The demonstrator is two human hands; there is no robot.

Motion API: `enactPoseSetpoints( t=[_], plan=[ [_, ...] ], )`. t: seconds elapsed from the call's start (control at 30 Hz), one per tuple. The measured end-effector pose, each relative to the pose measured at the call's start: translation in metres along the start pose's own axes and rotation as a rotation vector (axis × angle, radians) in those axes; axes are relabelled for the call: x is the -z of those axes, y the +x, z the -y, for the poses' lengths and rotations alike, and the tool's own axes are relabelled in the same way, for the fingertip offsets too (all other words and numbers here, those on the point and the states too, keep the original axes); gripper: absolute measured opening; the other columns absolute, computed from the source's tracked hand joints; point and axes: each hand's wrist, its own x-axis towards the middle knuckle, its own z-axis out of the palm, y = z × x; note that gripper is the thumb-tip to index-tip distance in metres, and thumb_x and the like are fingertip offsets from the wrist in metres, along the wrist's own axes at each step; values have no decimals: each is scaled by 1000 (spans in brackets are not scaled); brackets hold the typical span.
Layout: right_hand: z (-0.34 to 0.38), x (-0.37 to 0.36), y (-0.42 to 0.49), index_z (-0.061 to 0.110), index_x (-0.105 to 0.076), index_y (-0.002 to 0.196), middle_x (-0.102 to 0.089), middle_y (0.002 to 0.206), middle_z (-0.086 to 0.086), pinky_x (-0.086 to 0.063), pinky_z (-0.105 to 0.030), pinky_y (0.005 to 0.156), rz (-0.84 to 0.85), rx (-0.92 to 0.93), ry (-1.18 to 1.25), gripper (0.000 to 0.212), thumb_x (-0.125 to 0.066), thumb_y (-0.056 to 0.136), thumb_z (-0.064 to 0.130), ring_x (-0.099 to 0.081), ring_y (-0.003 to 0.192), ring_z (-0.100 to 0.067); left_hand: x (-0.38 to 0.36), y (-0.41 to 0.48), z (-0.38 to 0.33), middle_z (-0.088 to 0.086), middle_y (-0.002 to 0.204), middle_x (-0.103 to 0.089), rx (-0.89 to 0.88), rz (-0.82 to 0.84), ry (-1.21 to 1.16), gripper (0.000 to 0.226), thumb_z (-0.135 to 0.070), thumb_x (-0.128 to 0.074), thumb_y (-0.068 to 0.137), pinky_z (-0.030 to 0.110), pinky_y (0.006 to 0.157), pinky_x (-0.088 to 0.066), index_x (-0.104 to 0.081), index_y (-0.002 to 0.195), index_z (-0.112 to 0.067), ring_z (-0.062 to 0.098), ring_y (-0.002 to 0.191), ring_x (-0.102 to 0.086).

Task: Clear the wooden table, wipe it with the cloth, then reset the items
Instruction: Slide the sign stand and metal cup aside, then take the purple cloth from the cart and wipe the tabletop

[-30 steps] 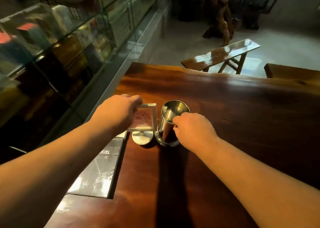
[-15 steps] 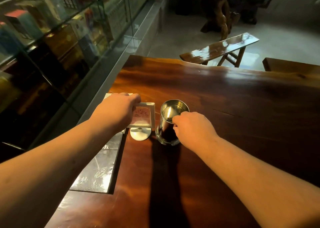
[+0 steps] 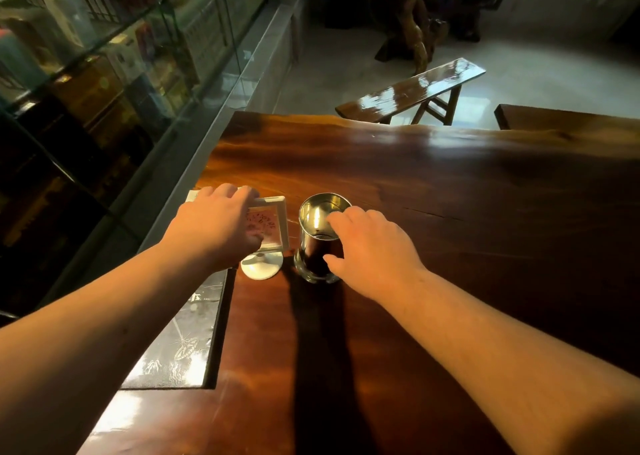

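Near the left edge of the wooden surface (image 3: 398, 184), the left hand (image 3: 216, 229) grips the light, tippy sign stand (image 3: 268, 227) by its frame, while the right hand (image 3: 369, 246), fingers loosely open, touches the stiff, slippery metal cup (image 3: 317, 236), best taken around its wall.

Both arms fwd; left hand (image 3: 216, 227) palm-down, fingers curled; right hand (image 3: 369, 246) fingers loosely spread.

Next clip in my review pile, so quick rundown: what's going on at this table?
A person stands at a wooden table. The left hand rests over a small white-framed sign stand, and the right hand is at a steel canister, fingers loosely spread at its rim and side. Both items stand upright on the table beside a dark patterned menu. No cloth is in view.
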Motion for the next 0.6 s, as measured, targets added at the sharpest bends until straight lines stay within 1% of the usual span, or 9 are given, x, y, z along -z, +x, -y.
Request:
enactPoseSetpoints(
  t=[0.1,0.17,0.23,0.33,0.43,0.53,0.6],
  plan=[
    [-8,24,-29,25,-49,137,-59,124,-1,-54,-43,85,-48,-62,15,69,-72,81,59,-54,113,-26,14,-6,-20,3,157,-46,-42,-27,13,95,-70,-76,77,57,111,-40,-37,154,-32,34,143,-40],
    [-19,43,-56,25,-44,142,-55,135,-3,-48,-49,99,-58,-124,-5,79,-71,79,63,-47,128,-31,25,-12,-43,5,163,-40,-97,-14,-9,100,-77,-72,75,56,118,-34,-37,156,-30,34,148,-33],
    [-37,63,-89,26,-38,148,-51,144,-6,-41,-52,106,-64,-203,-29,86,-68,79,68,-41,137,-34,36,-20,-75,7,163,-40,-192,2,-13,102,-79,-72,72,57,120,-32,-41,155,-28,34,149,-33],
    [-68,95,-146,29,-34,151,-47,150,-6,-39,-52,108,-69,-323,-59,91,-65,78,73,-38,140,-34,54,-41,-141,5,160,-45,-337,2,-21,102,-80,-71,70,56,115,-39,-43,153,-29,33,145,-37],
    [-103,122,-214,29,-33,151,-46,150,-6,-39,-53,108,-98,-457,-86,93,-64,77,75,-38,140,-34,68,-72,-225,1,156,-48,-495,-11,-16,102,-87,-60,68,53,110,-45,-40,153,-34,31,142,-42],
    [-137,145,-296,28,-36,149,-49,146,-6,-42,-52,106,-151,-581,-107,92,-65,76,74,-41,137,-34,73,-111,-315,0,157,-47,-632,-19,-26,104,-95,-45,67,53,112,-44,-37,153,-37,30,144,-40],
    [-157,156,-359,25,-39,148,-52,143,-6,-45,-50,103,-185,-658,-118,90,-66,76,73,-44,133,-33,71,-142,-377,-1,156,-48,-730,-31,-45,103,-97,-36,67,52,112,-45,-38,152,-38,30,143,-41]
  ],
)
